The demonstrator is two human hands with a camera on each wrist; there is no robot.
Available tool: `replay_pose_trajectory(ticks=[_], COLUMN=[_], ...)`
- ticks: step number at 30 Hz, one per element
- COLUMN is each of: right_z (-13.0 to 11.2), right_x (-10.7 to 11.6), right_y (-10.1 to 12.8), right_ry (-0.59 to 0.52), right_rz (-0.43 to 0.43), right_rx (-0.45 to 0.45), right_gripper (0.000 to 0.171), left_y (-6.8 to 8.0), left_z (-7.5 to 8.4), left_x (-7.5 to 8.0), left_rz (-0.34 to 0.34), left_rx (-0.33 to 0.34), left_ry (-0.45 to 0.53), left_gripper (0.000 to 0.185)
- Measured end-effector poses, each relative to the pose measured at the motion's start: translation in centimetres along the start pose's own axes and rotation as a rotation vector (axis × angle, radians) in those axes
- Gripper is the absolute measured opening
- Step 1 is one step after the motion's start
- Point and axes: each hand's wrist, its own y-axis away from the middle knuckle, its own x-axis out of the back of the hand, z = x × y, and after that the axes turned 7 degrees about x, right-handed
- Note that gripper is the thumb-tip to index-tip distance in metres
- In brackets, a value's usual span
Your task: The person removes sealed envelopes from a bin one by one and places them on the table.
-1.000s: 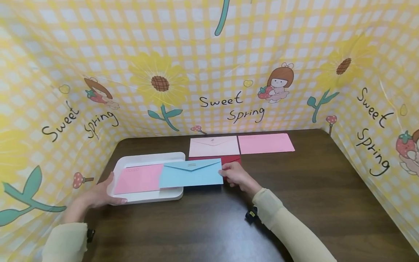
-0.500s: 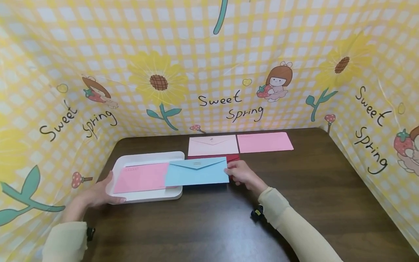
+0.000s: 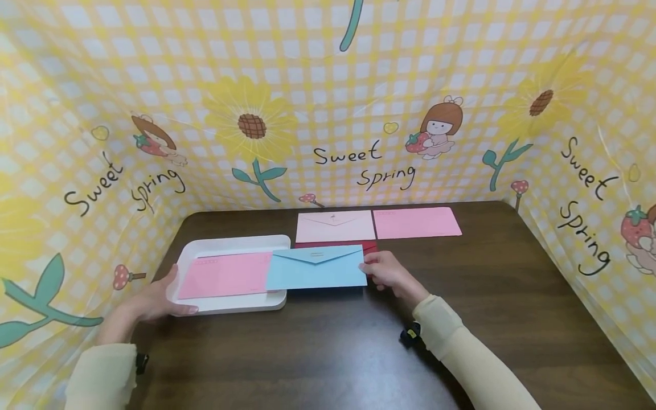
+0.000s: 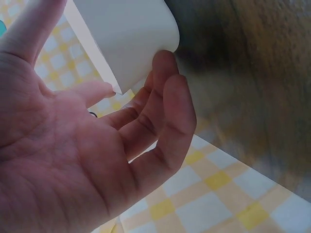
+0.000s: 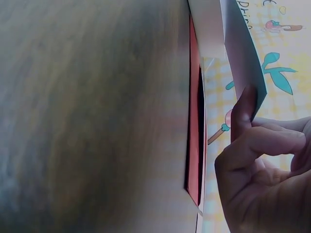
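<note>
My right hand pinches the right edge of a light blue envelope. The envelope's left end overlaps the right part of a white tray, and in the right wrist view the envelope is raised off the tabletop. Inside the tray lies a pink envelope, its right end covered by the blue one. At the tray's left end my left hand grips the side, and the left wrist view has its fingers bent against the tray's wall. A red envelope is mostly hidden behind the blue one.
A pale pink envelope and a brighter pink envelope lie side by side along the back of the dark wooden table. Yellow checked cloth rises at the back and both sides.
The blue envelope has slid to the right with my right hand, which uncovers more of the pink envelope in the tray. My left hand and the tray stay about where they were.
</note>
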Motion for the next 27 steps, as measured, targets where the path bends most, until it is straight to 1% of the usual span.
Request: replay_pose_trajectory(ticks=[3,7,13,20,27], right_z=[0.2,0.4,0.7,0.8,1.2], right_x=[0.4,0.9,1.7,2.9,3.8], right_y=[0.1,0.2,0.6,1.1,1.5], right_ry=[0.009,0.030,0.058,0.073,0.092], right_rz=[0.026,0.043,0.052,0.065,0.077], right_rx=[-0.004,-0.004,0.005,-0.006,-0.011], right_gripper=[0.015,0.017,0.021,0.026,0.031], left_y=[0.0,0.2,0.2,0.0,0.1], left_z=[0.0,0.0,0.1,0.0,0.1], left_x=[-0.1,-0.1,0.0,0.0,0.0], left_rz=[-0.005,-0.004,0.006,0.003,0.016], left_rx=[0.003,0.005,0.003,0.003,0.004], left_ry=[0.002,-0.013,0.001,0.013,0.001], left_gripper=[0.134,0.135,0.135,0.134,0.134])
